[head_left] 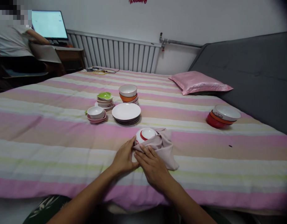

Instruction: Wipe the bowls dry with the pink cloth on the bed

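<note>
Close in front of me on the bed is a white bowl (140, 135) with a red band, apparently upside down, its round foot facing up. My left hand (125, 157) grips the bowl's left side, thumb low and fingers along the wall. Over the near side of the bowl, my right hand (153, 166) presses a pinkish-grey cloth (166, 152) with its fingers held together. The cloth's loose end spreads to the right on the sheet. Fingers and cloth hide the lower front of the bowl.
Beyond the bowl stand stacked plates (126, 111), stacked large bowls (128, 91), small bowls (96, 112) and dishes under a green leaf-shaped one (104, 95). More bowls (225, 113) stand right. A pink pillow (199, 81) and cables (101, 70) lie farther back. A person (10, 40) sits by a monitor.
</note>
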The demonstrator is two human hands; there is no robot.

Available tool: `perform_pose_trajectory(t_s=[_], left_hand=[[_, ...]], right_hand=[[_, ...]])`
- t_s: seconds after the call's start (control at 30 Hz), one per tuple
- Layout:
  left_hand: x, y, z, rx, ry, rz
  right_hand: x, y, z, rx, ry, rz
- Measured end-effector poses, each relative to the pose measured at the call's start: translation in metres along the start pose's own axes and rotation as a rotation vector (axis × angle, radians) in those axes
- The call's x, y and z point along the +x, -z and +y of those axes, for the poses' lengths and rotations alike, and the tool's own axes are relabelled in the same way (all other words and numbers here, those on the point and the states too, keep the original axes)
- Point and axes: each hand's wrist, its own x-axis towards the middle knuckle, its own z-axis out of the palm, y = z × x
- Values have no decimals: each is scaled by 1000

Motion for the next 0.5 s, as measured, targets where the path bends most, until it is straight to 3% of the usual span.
perform_pose_trajectory(t_s=[0.13, 0.27, 0.37, 0.5], left_hand=[[-2, 2, 7, 14, -83, 72], [-4, 6, 21, 36, -168, 180], [-4, 7, 26, 60, -42, 219], [-1, 4, 25, 62, 164, 184]], right_hand=[[-1, 6, 1, 75, 53, 101], [-4, 19, 1, 136, -25, 357], [-8, 30, 1, 134, -222, 479], [-14, 37, 5, 92, -415, 436]])
